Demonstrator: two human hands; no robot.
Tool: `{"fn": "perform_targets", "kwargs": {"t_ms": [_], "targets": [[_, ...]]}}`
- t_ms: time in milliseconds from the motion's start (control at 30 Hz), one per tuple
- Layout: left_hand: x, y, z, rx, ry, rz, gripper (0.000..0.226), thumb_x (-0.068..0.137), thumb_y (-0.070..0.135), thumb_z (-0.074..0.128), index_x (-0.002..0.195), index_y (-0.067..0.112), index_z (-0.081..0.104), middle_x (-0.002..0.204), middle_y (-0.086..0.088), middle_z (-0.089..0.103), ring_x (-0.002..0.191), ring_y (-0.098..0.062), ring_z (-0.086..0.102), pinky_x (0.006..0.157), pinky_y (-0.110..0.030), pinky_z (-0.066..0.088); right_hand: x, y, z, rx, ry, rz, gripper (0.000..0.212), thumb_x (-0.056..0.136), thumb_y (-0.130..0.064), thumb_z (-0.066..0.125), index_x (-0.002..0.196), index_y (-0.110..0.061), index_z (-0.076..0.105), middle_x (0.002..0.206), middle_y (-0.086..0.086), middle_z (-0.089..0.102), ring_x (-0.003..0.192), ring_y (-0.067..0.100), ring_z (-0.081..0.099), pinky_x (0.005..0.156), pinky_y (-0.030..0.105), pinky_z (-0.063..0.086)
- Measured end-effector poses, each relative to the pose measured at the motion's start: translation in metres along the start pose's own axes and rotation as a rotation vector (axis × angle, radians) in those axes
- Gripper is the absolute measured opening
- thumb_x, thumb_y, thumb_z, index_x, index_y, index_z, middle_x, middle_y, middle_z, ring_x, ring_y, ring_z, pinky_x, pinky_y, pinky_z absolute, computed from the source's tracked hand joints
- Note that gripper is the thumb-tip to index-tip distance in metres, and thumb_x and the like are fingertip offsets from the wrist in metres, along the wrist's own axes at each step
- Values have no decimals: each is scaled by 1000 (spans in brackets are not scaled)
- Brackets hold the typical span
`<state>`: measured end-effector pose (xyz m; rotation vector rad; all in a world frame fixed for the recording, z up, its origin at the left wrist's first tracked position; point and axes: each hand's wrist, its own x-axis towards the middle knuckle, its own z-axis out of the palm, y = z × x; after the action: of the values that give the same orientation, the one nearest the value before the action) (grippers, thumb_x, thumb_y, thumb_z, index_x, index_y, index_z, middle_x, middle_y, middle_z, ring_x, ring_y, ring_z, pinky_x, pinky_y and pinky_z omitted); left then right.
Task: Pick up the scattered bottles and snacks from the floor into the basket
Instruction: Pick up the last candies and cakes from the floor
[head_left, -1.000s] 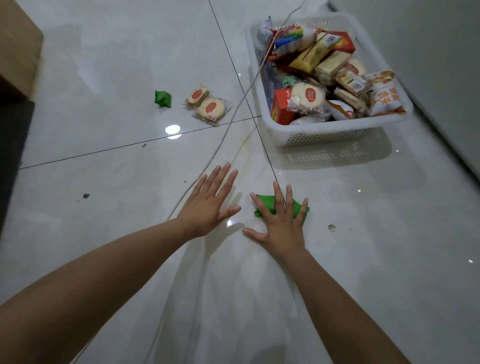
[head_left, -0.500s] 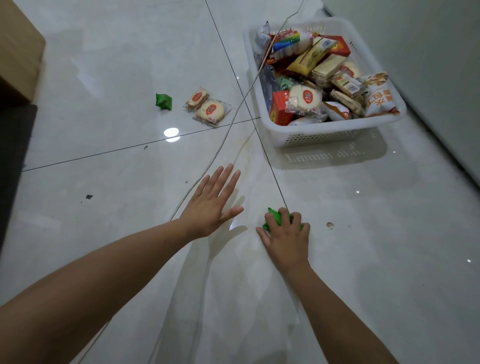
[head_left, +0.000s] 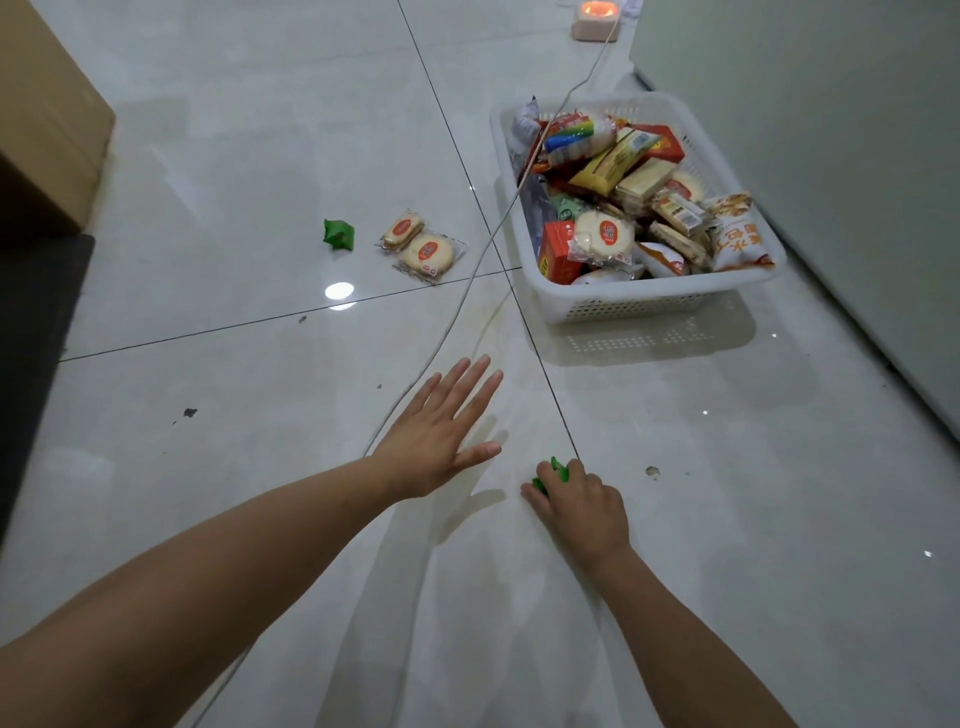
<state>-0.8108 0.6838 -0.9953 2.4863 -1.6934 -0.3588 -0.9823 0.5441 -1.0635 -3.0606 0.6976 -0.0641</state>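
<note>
My right hand (head_left: 582, 506) grips a small green snack packet (head_left: 551, 472) low over the floor; only a corner of the green wrapper shows past my curled fingers. My left hand (head_left: 441, 431) hovers just to its left with fingers straight and spread, holding nothing. A white plastic basket (head_left: 644, 299) heaped with snack packs stands at the upper right. On the floor to the basket's left lie two round rice-cracker packs (head_left: 421, 247) and a second green packet (head_left: 338, 235).
A thin white cable (head_left: 462, 299) runs across the floor from a pink device (head_left: 596, 18) at the top, past the basket, toward me. A cardboard box (head_left: 47, 119) and dark mat (head_left: 36, 332) line the left. A grey wall (head_left: 831, 156) borders the right.
My right hand went from lying flat over the green packet to curling round it and drew it back toward me. The left hand stayed spread. The view pulled back.
</note>
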Motion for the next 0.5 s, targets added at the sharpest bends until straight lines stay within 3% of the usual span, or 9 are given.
{"fn": "perform_targets", "kwargs": {"t_ms": [67,133,200,267,333,433,500], "targets": [[3,1,-6,27,-6,58,78,84,72,1,146,31,-22,155,6,-27,142,-12,-27,118,-34,-11,-3,3,-5,16,-37,10,37,59,-46,83,71,-19,61,54,3,53,32,20,48,38,19,25],[12,2,-18,97,-24,126,76,86,70,5,146,31,-22,155,5,-28,142,-12,-28,117,-33,-13,-2,10,-15,19,-42,-6,33,67,-47,78,69,-19,60,52,2,52,31,19,48,35,19,29],[28,8,-36,140,-7,164,75,87,68,7,147,31,-20,155,4,-27,142,-14,-28,116,-33,-15,9,23,-34,10,-32,-37,34,80,-51,55,70,-19,61,53,1,52,31,18,49,33,20,34],[47,16,-61,148,63,170,75,89,68,10,148,30,-17,155,4,-25,142,-15,-26,115,-32,-17,28,38,-63,-2,5,-56,43,82,-52,39,71,-18,61,52,2,53,31,19,49,32,20,34],[66,19,-94,163,144,138,74,91,67,13,148,30,-16,155,4,-24,143,-15,-24,114,-33,-16,55,58,-101,-53,80,-81,39,83,-50,45,72,-16,61,52,4,53,31,22,50,32,21,34],[84,5,-167,187,253,30,74,89,66,11,149,30,-12,158,3,-19,145,-16,-19,118,-37,-10,109,88,-176,-127,135,-58,30,72,-39,78,74,-13,62,56,9,57,35,29,54,32,27,39],[90,-15,-221,233,329,-103,76,87,67,6,150,28,-10,159,1,-16,145,-18,-17,120,-42,-3,148,100,-230,-159,154,-46,31,74,-37,76,84,-11,65,62,15,62,40,32,58,37,31,44]]}}
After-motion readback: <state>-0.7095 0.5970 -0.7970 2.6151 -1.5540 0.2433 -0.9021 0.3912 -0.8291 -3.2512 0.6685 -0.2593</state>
